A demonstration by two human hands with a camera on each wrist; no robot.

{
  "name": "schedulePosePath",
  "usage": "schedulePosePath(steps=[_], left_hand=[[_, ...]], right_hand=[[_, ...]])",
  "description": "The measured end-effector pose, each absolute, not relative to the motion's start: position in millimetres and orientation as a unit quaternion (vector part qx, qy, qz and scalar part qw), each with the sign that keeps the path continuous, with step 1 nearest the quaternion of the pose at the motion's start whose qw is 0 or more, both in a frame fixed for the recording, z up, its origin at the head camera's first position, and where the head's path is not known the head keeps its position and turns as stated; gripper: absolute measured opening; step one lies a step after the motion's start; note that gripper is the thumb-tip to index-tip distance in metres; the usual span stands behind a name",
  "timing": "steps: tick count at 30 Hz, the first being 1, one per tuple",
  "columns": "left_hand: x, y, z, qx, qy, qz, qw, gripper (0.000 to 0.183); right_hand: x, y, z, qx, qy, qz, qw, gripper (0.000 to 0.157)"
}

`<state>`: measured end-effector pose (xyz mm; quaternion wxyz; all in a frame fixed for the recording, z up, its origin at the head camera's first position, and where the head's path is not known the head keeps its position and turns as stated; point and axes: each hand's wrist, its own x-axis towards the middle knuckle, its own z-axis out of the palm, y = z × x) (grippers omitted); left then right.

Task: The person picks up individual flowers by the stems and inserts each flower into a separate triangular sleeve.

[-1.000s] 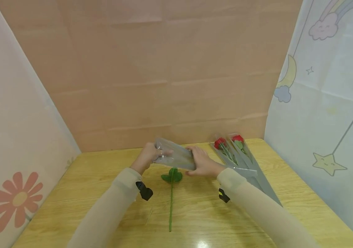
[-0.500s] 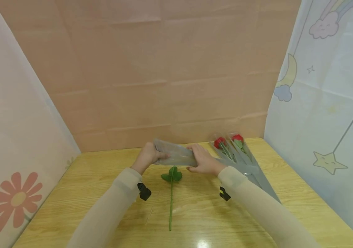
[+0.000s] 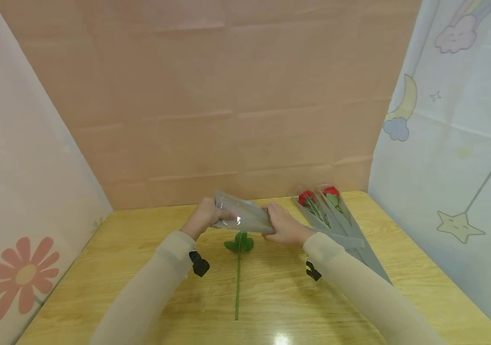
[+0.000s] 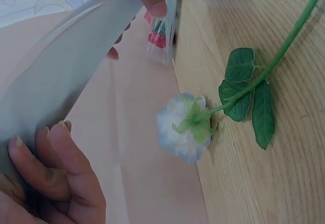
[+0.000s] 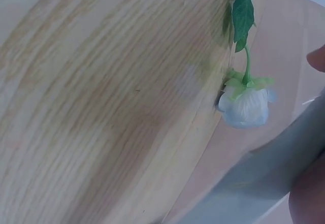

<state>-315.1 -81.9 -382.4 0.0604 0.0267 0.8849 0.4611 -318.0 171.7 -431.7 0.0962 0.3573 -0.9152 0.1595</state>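
Note:
A grey, partly clear flower sleeve (image 3: 247,218) is held above the table between both hands. My left hand (image 3: 202,218) grips its wide left end, with fingers curled against the film in the left wrist view. Farther right, my right hand (image 3: 286,225) grips the sleeve around its middle, and the narrow end trails off to the right. Below lies an artificial rose on the table, its green stem (image 3: 238,282) pointing toward me. Its pale blue-white bloom (image 4: 184,127) shows in both wrist views; in the head view the sleeve hides most of it.
Two red roses (image 3: 306,198) in similar grey sleeves (image 3: 370,254) lie at the right of the wooden table (image 3: 142,268). A peach backdrop (image 3: 228,120) stands behind the table's far edge. Printed panels flank both sides.
Both hands keep their grip in nearly the same place. The sleeve tilts and flexes slightly, and its trailing end shifts a little over the wrapped roses.

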Motion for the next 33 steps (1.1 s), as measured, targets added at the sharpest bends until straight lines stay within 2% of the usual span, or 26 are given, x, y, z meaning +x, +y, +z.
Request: schedulePosePath(steps=[4, 10, 14, 22, 25, 27, 33], left_hand=[[-314, -82, -376, 0.034, 0.888, 0.454, 0.057, 0.048], [-315, -82, -370, 0.041, 0.908, 0.415, 0.035, 0.046], [-314, -82, -369, 0.032, 0.906, 0.419, 0.041, 0.048], [-310, -83, -369, 0.046, 0.887, 0.457, 0.050, 0.054], [-312, -85, -370, 0.054, 0.875, 0.479, 0.051, 0.045], [-313, -87, -371, 0.060, 0.866, 0.495, 0.047, 0.029], [-314, -95, -370, 0.090, 0.824, 0.558, 0.049, 0.037]], right_hand=[[-318, 174, -428, 0.367, -0.911, 0.159, 0.100, 0.065], [-318, 174, -428, 0.371, -0.909, 0.165, 0.093, 0.069], [-318, 172, -430, 0.368, -0.909, 0.175, 0.092, 0.068], [-314, 170, -426, 0.324, -0.923, 0.201, 0.047, 0.059], [-314, 170, -422, 0.315, -0.924, 0.212, 0.039, 0.055], [-314, 171, -422, 0.308, -0.927, 0.211, 0.035, 0.052], [-315, 177, -425, 0.296, -0.928, 0.222, 0.041, 0.047]])
